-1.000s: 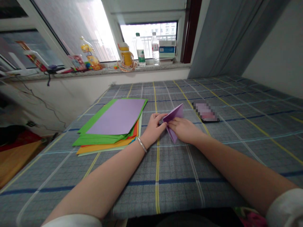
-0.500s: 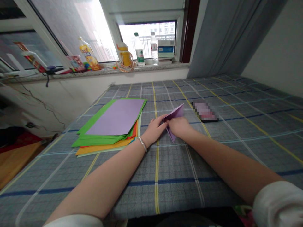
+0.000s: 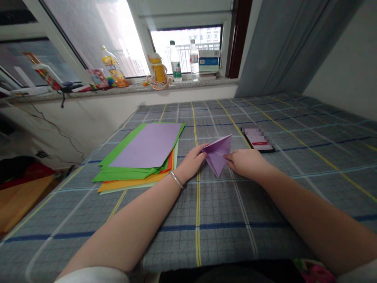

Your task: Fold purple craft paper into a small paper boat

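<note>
A folded purple paper (image 3: 217,154) lies on the checked grey cloth (image 3: 224,212), shaped like a kite with its point toward me. My left hand (image 3: 191,163) pinches its left corner with the fingertips. At the paper's right edge my right hand (image 3: 246,163) presses down with its fingers. A silver bracelet circles my left wrist.
A stack of coloured paper sheets (image 3: 141,157), purple on top over green, orange and yellow, lies left of my hands. A phone (image 3: 258,140) rests behind my right hand. Bottles (image 3: 176,63) and clutter line the windowsill. The cloth's left edge drops to the floor.
My right hand has slid off the paper to its right edge, and the paper now lies spread flatter and wider.
</note>
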Demonstrator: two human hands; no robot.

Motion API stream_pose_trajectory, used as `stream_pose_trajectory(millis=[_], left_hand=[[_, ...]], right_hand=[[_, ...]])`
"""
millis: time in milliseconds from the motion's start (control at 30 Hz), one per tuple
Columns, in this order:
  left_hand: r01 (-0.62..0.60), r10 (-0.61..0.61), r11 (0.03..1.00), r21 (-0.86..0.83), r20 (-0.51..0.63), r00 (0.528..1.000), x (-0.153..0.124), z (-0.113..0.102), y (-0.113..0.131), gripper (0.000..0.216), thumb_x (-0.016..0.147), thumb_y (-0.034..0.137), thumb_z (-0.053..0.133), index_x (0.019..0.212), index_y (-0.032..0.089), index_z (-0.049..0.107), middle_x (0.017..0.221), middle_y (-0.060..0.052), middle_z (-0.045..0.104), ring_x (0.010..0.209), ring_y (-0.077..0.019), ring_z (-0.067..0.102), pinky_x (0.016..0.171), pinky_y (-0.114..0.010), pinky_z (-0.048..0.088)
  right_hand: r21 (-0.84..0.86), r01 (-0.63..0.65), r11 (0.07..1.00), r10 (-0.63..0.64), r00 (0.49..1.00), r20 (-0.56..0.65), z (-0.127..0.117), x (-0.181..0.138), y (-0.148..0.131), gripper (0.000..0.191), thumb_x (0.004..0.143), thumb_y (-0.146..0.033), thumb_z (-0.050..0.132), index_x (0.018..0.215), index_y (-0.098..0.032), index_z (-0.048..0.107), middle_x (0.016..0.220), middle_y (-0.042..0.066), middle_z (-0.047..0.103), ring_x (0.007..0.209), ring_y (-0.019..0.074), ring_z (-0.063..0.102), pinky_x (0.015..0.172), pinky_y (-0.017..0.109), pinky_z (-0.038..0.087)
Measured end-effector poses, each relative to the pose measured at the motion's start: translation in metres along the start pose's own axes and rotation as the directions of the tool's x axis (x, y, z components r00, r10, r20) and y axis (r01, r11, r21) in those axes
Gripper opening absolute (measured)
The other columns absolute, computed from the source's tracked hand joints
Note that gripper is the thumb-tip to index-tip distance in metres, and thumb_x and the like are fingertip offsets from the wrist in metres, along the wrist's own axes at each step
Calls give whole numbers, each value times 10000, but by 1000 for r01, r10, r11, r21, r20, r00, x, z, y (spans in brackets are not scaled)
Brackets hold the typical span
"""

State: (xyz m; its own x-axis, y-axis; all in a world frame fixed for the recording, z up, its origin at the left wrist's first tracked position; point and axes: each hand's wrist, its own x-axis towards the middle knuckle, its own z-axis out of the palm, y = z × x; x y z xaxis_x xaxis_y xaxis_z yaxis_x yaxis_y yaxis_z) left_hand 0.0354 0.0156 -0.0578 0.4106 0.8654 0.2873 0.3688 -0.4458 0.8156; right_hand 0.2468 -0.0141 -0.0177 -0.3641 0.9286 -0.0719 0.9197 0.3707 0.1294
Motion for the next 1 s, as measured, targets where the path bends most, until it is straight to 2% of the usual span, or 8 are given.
stream_pose_trajectory(millis=[167, 267, 333, 433, 567, 700, 867, 1000], left_hand=[[-30, 31, 999, 30, -28, 999, 0, 0, 0, 434, 895, 257, 413, 1293, 153, 551, 1341, -94, 570, 1260, -233, 495, 1129, -409, 323], [-57, 59, 997, 51, -40, 997, 0, 0, 1, 428, 912, 281, 405, 1285, 136, 560, 1312, -104, 587, 1231, -232, 514, 1110, -396, 345], [-72, 75, 996, 57, -44, 996, 0, 0, 1, 428, 920, 290, 405, 1282, 125, 562, 1302, -111, 592, 1218, -231, 524, 1101, -388, 356], [-96, 100, 994, 61, -62, 993, 1, 0, 1, 415, 932, 289, 399, 1276, 133, 571, 1295, -98, 600, 1210, -219, 532, 1095, -370, 363], [-102, 107, 994, 45, -125, 986, 1, 1, 0, 395, 922, 257, 419, 1259, 147, 592, 1263, -79, 628, 1168, -201, 564, 1066, -351, 397], [-33, 24, 998, -48, -179, 984, 2, 2, -5, 387, 864, 209, 495, 1226, 160, 624, 1199, -72, 669, 1046, -189, 631, 963, -333, 482], [87, -94, 995, -39, -232, 968, 2, 0, -11, 340, 792, 140, 521, 1079, 167, 701, 1071, -56, 722, 900, -173, 678, 867, -325, 534], [115, -98, 991, 75, -206, 974, 2, -5, -9, 301, 772, 83, 520, 984, 170, 715, 1068, -47, 726, 972, -172, 676, 938, -328, 514]], right_hand=[[181, -122, 976, 132, 990, -47, -1, -2, 13, 325, 904, -437, 456, 981, -264, 720, 948, 70, 738, 860, 254, 671, 630, 321, 424], [357, -196, 913, 253, 960, -117, 2, 3, 15, 257, 860, -450, 548, 899, -222, 660, 849, 46, 725, 756, 209, 649, 569, 289, 381], [505, -151, 850, 265, 951, -161, 8, 8, 15, 245, 825, -422, 615, 958, -216, 609, 824, 19, 717, 721, 179, 633, 574, 274, 381], [619, -81, 781, 270, 938, -219, 17, 15, 17, 130, 810, -314, 638, 870, -209, 591, 832, 16, 711, 695, 159, 619, 608, 267, 397], [690, -22, 723, 308, 905, -294, 24, 20, 22, 68, 809, -276, 616, 801, -214, 590, 692, 4, 675, 646, 168, 620, 611, 274, 410], [744, 28, 667, 338, 879, -336, 26, 21, 27, 59, 783, -254, 621, 814, -218, 585, 652, -13, 665, 603, 160, 627, 602, 269, 420], [772, 40, 635, 302, 906, -295, 30, 22, 32, 66, 774, -272, 626, 818, -223, 619, 584, -25, 648, 558, 156, 616, 548, 258, 416], [728, 95, 679, 215, 922, -321, 34, 23, 37, 6, 750, -222, 617, 746, -218, 614, 883, 7, 737, 618, 130, 627, 614, 268, 467]])
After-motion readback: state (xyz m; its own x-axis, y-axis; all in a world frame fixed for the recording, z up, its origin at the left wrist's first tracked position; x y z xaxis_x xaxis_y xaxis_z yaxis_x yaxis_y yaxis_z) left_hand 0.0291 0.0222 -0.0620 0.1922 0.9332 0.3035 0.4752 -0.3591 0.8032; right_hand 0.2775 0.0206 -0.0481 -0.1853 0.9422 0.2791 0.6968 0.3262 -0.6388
